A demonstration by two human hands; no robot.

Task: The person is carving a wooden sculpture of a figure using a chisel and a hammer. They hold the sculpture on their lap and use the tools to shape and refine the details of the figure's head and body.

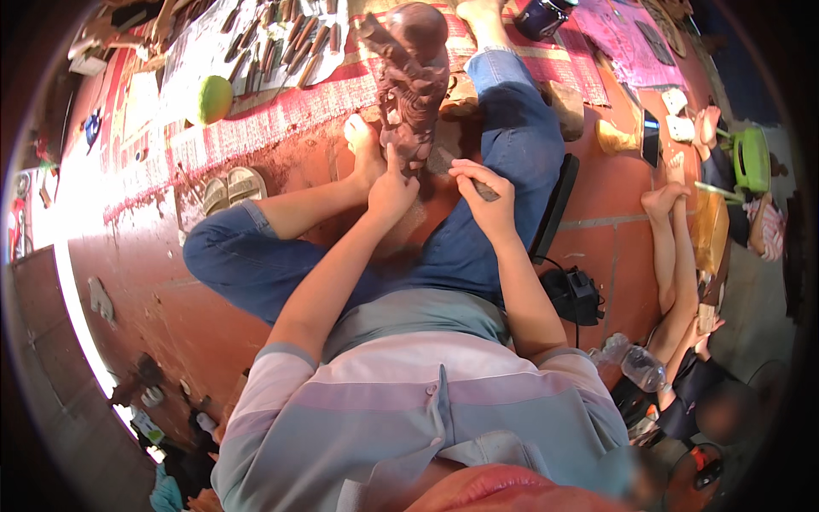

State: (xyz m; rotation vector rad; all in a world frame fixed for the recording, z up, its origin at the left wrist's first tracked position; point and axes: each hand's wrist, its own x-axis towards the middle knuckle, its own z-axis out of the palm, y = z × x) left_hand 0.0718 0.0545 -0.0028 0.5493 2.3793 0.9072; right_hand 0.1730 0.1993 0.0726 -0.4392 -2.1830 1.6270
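A reddish-brown carved wooden figure [416, 102] with a smooth round top stands upright between my legs and bare feet. My left hand [394, 194] is at its lower end, the index finger stretched along the wood and the other fingers curled against it. Just to the right, my right hand [488, 198] is closed round a carving tool [486, 192], whose dark handle end shows at the palm. The tool's working end, near the figure's foot, is hard to make out.
Many wooden-handled carving tools [299, 47] lie on a pale sheet over a red patterned mat, beside a green round fruit [213, 100]. Sandals [235, 189] sit left; a black corded device [573, 294] and clear bottle [642, 369] right. Another person's bare legs [670, 230] extend at right.
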